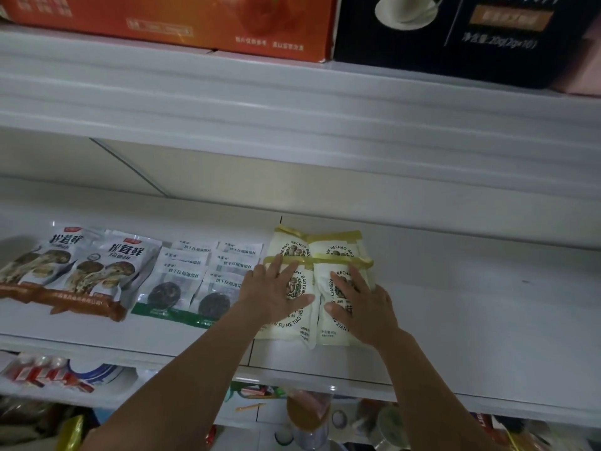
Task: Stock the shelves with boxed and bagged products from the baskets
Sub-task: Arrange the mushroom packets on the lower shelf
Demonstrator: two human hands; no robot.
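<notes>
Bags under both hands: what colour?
Cream-white bags with yellow top strips and dark circular print; head view.

Left grip [276, 296], right grip [362, 309]: flat, splayed

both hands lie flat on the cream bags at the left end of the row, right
No: the head view shows left hand and right hand flat on the cream bags, but at the row's right end, beside the green-edged bags.
</notes>
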